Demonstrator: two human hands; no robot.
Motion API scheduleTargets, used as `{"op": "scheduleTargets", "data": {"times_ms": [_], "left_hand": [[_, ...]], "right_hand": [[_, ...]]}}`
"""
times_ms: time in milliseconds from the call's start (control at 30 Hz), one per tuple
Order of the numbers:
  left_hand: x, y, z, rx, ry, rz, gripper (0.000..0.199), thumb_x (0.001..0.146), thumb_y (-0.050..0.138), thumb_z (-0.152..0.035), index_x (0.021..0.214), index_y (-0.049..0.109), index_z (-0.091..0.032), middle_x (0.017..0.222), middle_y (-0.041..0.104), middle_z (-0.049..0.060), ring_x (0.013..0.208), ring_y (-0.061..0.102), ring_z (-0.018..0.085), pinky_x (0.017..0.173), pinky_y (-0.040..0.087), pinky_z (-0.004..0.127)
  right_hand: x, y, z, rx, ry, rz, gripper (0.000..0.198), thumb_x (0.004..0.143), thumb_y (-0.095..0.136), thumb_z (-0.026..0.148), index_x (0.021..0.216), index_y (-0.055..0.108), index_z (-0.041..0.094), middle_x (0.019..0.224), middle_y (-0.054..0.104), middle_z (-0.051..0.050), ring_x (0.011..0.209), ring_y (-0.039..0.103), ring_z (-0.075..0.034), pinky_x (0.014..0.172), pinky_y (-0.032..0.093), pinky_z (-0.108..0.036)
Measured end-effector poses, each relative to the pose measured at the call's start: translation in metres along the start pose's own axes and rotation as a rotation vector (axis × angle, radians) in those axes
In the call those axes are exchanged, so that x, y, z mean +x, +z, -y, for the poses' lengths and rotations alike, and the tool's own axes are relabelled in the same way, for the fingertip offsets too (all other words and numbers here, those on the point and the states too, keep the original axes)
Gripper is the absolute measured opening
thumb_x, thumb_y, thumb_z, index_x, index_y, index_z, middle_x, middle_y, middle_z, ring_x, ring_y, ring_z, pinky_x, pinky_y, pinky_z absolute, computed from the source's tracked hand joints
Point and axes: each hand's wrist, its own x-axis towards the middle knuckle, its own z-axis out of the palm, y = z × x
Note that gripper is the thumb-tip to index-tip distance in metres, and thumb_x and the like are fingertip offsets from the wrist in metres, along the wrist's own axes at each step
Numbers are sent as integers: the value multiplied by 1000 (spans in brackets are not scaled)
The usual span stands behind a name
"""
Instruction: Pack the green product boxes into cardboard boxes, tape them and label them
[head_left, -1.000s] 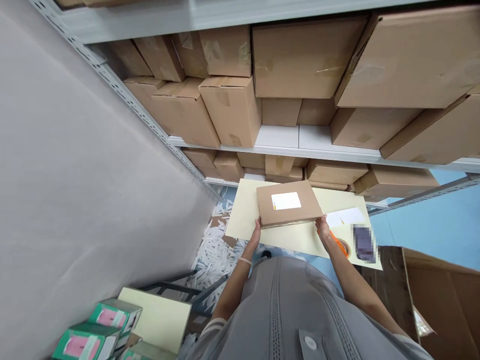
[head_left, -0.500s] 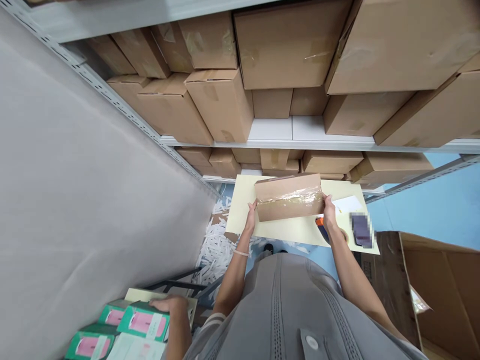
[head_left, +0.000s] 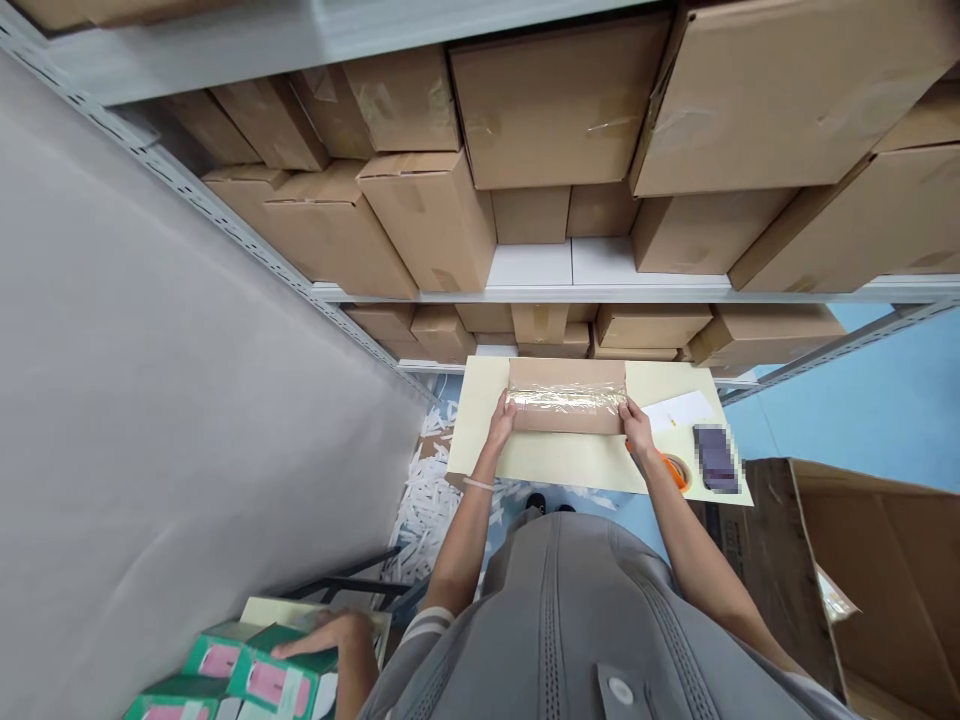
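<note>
A brown cardboard box (head_left: 568, 415) with shiny clear tape along its top lies level over the pale yellow tabletop (head_left: 555, 455). My left hand (head_left: 501, 418) grips its left end and my right hand (head_left: 636, 424) grips its right end, both closed around the edges. Beside my right forearm sits an orange and dark tape dispenser (head_left: 677, 473), partly covered by the arm. A white paper (head_left: 681, 411) and a dark, blurred-out phone-like object (head_left: 717, 459) lie to the right of the box.
Shelves with cardboard boxes (head_left: 427, 220) rise ahead. At lower left another person's hand (head_left: 319, 637) rests near green and pink boxes (head_left: 279, 684). A large open carton (head_left: 877, 560) stands at right. White paper shreds (head_left: 429, 505) litter the floor by the grey wall (head_left: 187, 400).
The cardboard box has turned from a slight tilt to level and straight, with both my hands still on it. The other person's hand has shifted left over the green boxes.
</note>
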Motion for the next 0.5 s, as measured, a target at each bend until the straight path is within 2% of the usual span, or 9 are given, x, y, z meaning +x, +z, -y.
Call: {"op": "scheduleTargets", "data": {"times_ms": [167,367,500], "left_hand": [[13,9,8,22,-4,-23,63,97,44,-43,154,29,-21,163,26,6,151,21,19,125,12,34],[19,12,8,20,20,-43,66,97,42,-47,154,26,-18,163,25,10,151,21,19,124,12,33],[13,14,-11,237,-14,-98,66,96,42,-42,156,20,-24,164,22,9,153,14,22,123,1,48]], "right_hand": [[14,7,-7,-49,15,-5,62,83,45,55,129,63,17,124,69,-11,113,59,-29,103,41,-45],[19,8,-7,-68,4,14,62,86,44,57,133,59,21,131,66,-8,122,56,-26,108,38,-44],[22,-5,-11,-27,19,55,67,85,46,63,134,59,18,139,60,-10,130,51,-24,114,33,-42]]}}
